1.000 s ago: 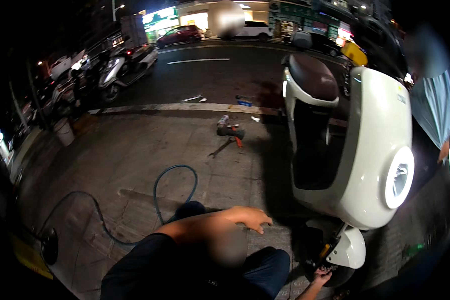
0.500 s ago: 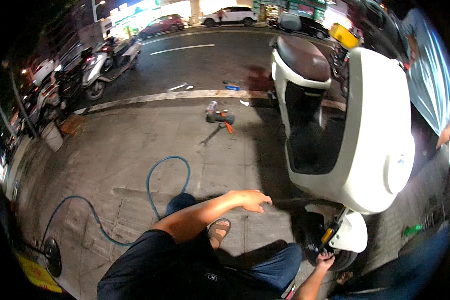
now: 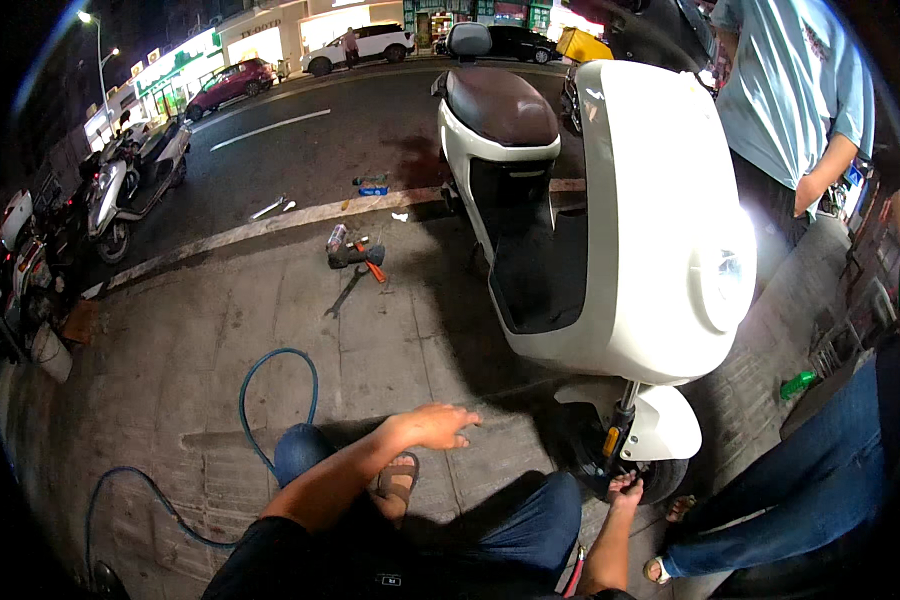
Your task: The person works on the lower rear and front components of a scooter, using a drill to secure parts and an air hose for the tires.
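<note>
A white electric scooter point(image 3: 660, 230) stands upright on my right, its front wheel point(image 3: 667, 480) close to my knee. At the hub of that wheel, below the fork point(image 3: 625, 415), my right hand point(image 3: 625, 488) has its fingers pinched together; what lies between them is too small to make out. My left hand point(image 3: 435, 427) hangs over the pavement in front of me, holding nothing, fingers stretched forward and partly bent. It is apart from the scooter. A white front fender point(image 3: 665, 425) covers the upper part of the wheel.
A wrench point(image 3: 345, 292), an orange-handled tool point(image 3: 374, 270) and a dark power tool point(image 3: 350, 255) lie ahead. A blue hose point(image 3: 244, 395) curls at my left. People in jeans point(image 3: 800, 470) and a light blue shirt point(image 3: 790, 90) stand right, near a green bottle point(image 3: 797, 384).
The view has turned right, so the scooter and tools sit further left and more of the people at right shows. My right hand stays at the wheel hub; my left still hangs free.
</note>
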The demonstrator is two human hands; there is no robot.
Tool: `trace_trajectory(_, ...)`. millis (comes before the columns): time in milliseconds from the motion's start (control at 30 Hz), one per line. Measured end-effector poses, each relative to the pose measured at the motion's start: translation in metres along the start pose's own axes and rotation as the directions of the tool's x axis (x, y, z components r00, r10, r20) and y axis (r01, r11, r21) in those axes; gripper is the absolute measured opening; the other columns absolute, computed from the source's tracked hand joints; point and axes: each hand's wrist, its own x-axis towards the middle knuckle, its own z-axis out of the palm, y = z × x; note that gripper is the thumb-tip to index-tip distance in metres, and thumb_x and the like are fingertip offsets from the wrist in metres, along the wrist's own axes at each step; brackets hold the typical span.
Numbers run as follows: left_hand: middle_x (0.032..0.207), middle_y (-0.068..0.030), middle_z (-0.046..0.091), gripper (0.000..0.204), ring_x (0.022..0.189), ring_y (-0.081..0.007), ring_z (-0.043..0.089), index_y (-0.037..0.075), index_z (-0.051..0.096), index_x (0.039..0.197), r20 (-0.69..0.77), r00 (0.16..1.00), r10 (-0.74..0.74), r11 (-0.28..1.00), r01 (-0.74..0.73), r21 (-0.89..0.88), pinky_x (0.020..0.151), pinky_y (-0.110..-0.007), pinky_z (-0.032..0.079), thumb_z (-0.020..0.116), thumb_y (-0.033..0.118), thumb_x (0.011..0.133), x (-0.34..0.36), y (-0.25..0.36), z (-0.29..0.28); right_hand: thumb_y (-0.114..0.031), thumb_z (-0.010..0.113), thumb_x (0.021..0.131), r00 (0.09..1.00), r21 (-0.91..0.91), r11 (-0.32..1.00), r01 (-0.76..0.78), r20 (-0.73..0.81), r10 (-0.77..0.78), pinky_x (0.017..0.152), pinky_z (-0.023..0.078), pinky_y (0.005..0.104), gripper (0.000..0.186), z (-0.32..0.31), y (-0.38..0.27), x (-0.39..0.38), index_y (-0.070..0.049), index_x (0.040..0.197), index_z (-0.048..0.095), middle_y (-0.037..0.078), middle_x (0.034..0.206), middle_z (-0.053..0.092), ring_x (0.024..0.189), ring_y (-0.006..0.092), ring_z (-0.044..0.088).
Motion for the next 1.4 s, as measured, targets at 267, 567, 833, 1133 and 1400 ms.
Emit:
trace_trajectory(267,0.120,-0.0175,0.053,0.050,0.113,-0.0349,0.047,0.011,0.043,0.129,0.069,0.998,-0.011,1.000,0.011,-0.002,0.094,-0.042,0.038,0.057,0.029,0.084,-0.009,0.004,0.000,-0.040,0.042,0.092,0.915,0.062,0.991,0.122,-0.395,-0.088,0.052,0.038,0.0285,0.035,0.012,0.002,-0.003,-0.012,0.079,0.059,0.000,0.063,0.054,0.056,0.0171,0.047)
trace_trajectory(567,0.117,-0.0184,0.054,0.052,0.112,-0.0338,0.048,0.010,0.042,0.130,0.041,0.998,0.040,0.999,-0.039,-0.022,0.095,-0.042,0.037,0.057,0.029,0.084,-0.001,-0.006,-0.001,-0.043,0.037,0.092,0.889,-0.026,0.986,0.165,-0.428,-0.160,0.050,0.034,0.0246,0.040,0.010,0.008,-0.006,-0.013,0.076,0.058,-0.001,0.060,0.050,0.056,0.0152,0.046)
trace_trajectory(833,0.124,-0.0150,0.051,0.051,0.115,-0.0347,0.045,0.009,0.045,0.128,-0.023,0.999,0.032,0.994,-0.034,-0.108,0.098,-0.039,0.034,0.055,0.034,0.084,-0.016,-0.012,-0.010,-0.034,0.045,0.087,0.941,0.039,0.997,0.067,-0.334,-0.050,0.047,0.037,0.0288,0.029,0.026,0.018,0.006,-0.011,0.071,0.053,0.000,0.056,0.046,0.050,0.0145,0.041)
trace_trajectory(1133,0.125,-0.0155,0.050,0.052,0.116,-0.0347,0.045,0.012,0.046,0.127,-0.004,0.999,0.036,0.999,-0.036,0.024,0.099,-0.040,0.033,0.058,0.034,0.082,-0.002,0.003,-0.018,-0.034,0.049,0.089,0.844,0.010,0.975,0.224,-0.502,-0.189,0.062,0.046,0.0332,0.032,0.039,0.019,-0.018,-0.005,0.082,0.060,0.006,0.071,0.062,0.062,0.0194,0.055)
trace_trajectory(1400,0.126,-0.0149,0.050,0.053,0.117,-0.0348,0.045,0.010,0.045,0.128,0.046,0.999,0.004,0.999,-0.002,-0.035,0.099,-0.040,0.033,0.058,0.034,0.083,0.007,-0.006,-0.009,-0.042,0.038,0.092,0.851,-0.042,0.986,0.164,-0.500,-0.163,0.048,0.039,0.0299,0.045,0.046,0.018,-0.008,-0.005,0.072,0.055,0.005,0.056,0.051,0.043,0.0190,0.039)
